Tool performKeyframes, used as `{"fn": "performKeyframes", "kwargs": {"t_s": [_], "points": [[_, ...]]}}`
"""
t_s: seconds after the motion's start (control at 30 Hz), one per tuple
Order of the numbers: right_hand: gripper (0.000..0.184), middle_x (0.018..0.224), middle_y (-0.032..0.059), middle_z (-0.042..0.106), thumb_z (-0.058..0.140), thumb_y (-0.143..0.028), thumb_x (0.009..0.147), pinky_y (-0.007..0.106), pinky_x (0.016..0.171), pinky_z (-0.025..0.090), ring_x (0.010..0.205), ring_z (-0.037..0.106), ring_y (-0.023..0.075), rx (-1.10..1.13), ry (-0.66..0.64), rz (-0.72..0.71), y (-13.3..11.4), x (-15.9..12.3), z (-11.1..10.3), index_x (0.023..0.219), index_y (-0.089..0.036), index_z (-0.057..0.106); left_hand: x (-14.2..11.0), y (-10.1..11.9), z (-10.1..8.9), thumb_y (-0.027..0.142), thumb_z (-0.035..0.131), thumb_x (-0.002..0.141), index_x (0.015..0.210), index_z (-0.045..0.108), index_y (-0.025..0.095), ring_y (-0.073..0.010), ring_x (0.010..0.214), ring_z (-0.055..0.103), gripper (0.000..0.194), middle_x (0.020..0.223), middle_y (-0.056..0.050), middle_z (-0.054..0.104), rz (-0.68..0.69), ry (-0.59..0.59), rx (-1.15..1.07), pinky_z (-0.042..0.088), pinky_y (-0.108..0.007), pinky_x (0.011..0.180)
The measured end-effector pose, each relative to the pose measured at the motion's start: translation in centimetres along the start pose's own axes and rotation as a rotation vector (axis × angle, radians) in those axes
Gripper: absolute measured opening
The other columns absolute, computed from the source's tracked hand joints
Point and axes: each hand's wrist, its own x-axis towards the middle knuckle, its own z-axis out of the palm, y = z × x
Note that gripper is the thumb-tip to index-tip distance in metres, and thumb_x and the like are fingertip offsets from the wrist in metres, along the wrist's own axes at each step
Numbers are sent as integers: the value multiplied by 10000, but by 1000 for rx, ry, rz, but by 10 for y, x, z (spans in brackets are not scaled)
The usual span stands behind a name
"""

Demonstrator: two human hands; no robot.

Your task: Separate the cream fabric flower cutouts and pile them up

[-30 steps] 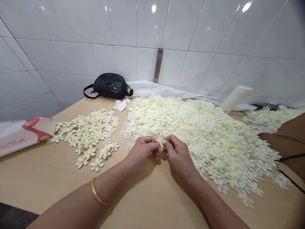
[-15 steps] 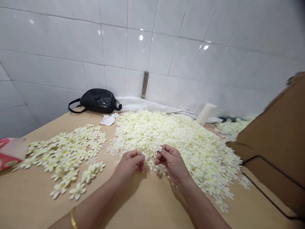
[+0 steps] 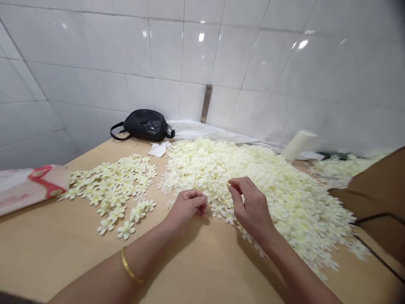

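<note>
A big heap of cream fabric flowers (image 3: 262,190) covers the middle and right of the wooden table (image 3: 196,270). A smaller, flatter spread of the same flowers (image 3: 117,185) lies to the left. My left hand (image 3: 187,205), with a gold bangle on its wrist, is curled closed at the heap's near edge; what its fingers hold is hidden. My right hand (image 3: 249,205) is raised just over the heap, thumb and forefinger pinched on a small pale flower piece.
A black quilted bag (image 3: 144,125) sits against the tiled wall at the back. White cloth (image 3: 202,130) and a white roll (image 3: 299,145) lie behind the heap. A red and white bag (image 3: 28,188) rests at the left edge. Brown cardboard (image 3: 379,190) stands at the right.
My hands, together on one flower piece a second ago, have drawn apart. The right hand rose over the heap; the left stayed low. The camera swung.
</note>
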Motion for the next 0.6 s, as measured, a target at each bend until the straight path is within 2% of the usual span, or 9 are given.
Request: {"fn": "performKeyframes", "kwargs": {"t_s": [0.07, 0.13, 0.33, 0.43, 0.6], "points": [[119, 779, 40, 535, 416, -193, 828, 260, 650, 400, 715, 520, 151, 49, -79, -71, -11, -13, 7, 824, -177, 534, 0, -1, 0, 223, 612, 668, 586, 499, 141, -99, 451, 464, 162, 487, -1, 509, -23, -28, -32, 419, -276, 516], [124, 782, 35, 548, 424, -180, 832, 247, 641, 404, 717, 526, 143, 108, -138, -51, -15, -21, 12, 822, -179, 547, 0, -3, 0, 236, 621, 669, 594, 507, 141, -106, 458, 472, 166, 505, -6, 517, -37, -62, -51, 445, -312, 531], [196, 731, 28, 530, 385, -156, 854, 236, 605, 389, 652, 499, 123, 161, -299, -45, -7, -25, 18, 784, -163, 568, 1, -8, -2, 237, 624, 682, 613, 554, 127, -93, 478, 494, 147, 538, -19, 541, -45, -155, -14, 448, -295, 571], [212, 710, 29, 526, 368, -154, 854, 238, 588, 379, 621, 484, 121, 133, -333, -49, -3, -25, 16, 770, -156, 562, 2, -10, -2, 237, 626, 680, 630, 578, 124, -97, 486, 509, 133, 549, -25, 554, -55, -164, 6, 450, -307, 601], [246, 600, -5, 493, 364, -165, 846, 217, 525, 340, 548, 451, 102, 142, -345, 21, -3, -24, 13, 634, -169, 489, 2, -10, -2, 228, 615, 686, 650, 584, 120, -109, 487, 519, 118, 557, -33, 564, -73, -148, 23, 455, -337, 618]]}}
